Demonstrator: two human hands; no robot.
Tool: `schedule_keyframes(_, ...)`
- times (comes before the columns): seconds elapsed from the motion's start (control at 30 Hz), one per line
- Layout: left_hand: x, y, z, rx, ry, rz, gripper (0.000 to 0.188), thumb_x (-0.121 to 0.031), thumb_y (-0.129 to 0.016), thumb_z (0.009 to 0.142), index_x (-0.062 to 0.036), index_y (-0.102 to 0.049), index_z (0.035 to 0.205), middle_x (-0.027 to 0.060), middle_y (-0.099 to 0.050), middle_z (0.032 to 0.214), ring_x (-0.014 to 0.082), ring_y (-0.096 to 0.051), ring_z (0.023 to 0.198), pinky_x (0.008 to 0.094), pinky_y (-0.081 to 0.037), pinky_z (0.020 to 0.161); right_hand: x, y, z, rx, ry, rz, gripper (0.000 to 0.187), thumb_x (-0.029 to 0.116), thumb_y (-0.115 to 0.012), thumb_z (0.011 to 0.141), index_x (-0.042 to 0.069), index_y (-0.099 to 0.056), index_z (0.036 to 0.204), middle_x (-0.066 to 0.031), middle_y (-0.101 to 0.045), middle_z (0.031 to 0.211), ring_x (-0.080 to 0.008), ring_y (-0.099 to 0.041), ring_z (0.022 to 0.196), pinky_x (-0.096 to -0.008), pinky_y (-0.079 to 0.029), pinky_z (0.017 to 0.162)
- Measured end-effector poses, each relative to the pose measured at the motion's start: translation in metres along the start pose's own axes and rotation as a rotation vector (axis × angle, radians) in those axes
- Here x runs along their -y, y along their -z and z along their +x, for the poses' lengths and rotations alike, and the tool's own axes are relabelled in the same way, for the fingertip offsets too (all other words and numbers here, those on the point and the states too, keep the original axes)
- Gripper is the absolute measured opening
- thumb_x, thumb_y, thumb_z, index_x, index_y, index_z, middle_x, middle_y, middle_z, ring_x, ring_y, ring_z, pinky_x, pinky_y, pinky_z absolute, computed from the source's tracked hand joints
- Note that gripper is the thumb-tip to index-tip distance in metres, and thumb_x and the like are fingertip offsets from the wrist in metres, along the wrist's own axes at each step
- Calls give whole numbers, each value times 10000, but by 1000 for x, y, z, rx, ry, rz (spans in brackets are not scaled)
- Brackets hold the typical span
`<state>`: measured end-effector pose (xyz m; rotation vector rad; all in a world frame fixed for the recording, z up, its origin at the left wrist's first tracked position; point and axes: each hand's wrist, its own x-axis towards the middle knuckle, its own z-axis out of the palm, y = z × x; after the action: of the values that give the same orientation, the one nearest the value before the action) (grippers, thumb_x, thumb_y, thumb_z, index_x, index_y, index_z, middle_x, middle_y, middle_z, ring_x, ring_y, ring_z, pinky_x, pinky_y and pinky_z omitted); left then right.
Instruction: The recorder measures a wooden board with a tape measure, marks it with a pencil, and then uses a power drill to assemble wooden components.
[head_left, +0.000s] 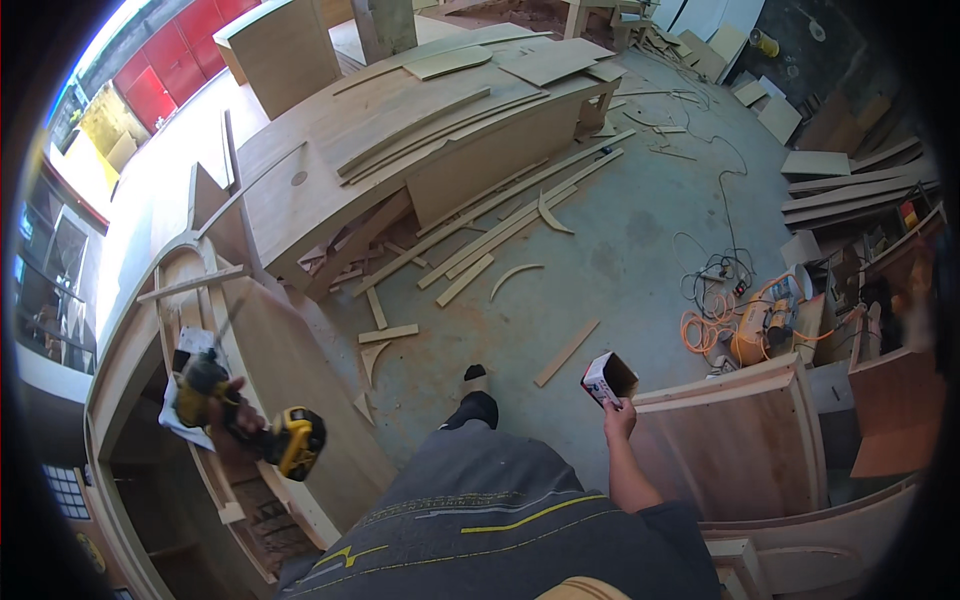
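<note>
A yellow and black cordless drill (pixel 203 384) is in my left hand (pixel 240 416), whose fingers wrap round its grip. The drill hangs over a curved wooden cabinet frame (pixel 92 400) at the left, and a long thin bit seems to point away from me. Some white sheet or bag (pixel 197 341) lies on the frame behind the tool. On the other side, my right hand (pixel 619 418) grips a small white and red cardboard box (pixel 603 378) near its lower edge. One end of the box gapes, dark inside; its contents cannot be seen.
A long wooden workbench (pixel 275 200) carries strips and panels. Offcuts (pixel 567 352) lie scattered across the floor. At the right sit an orange compressor-like machine (pixel 752 330), tangled cables (pixel 705 325) and stacked boards (pixel 850 200). A wooden panel box (pixel 725 440) stands beside my right arm.
</note>
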<state>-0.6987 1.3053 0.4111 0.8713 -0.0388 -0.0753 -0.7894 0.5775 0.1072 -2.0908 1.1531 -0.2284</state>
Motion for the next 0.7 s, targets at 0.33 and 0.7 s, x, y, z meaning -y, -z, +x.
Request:
schedule_keyframes(0.33, 309, -38, 259, -452, 528, 668, 186, -194, -817, 934, -82, -720, 1046, -30, -586, 716, 108, -585, 583, 303, -532, 570, 59, -28, 93, -15, -143, -88, 270, 221, -860, 882, 12, -749, 1011, -192, -791, 1025, -353, -771, 962, -452, -584, 881)
schedule_keyframes(0.7, 447, -85, 426, -273, 656, 1472, 360, -325, -865, 848, -16, -771, 1007, 165, -780, 850, 311, -788, 811, 440, -610, 757, 78, -75, 309, 57, -317, -286, 326, 280, -856, 858, 18, -767, 1031, -213, -786, 1061, -413, -757, 1004, -498, -574, 905)
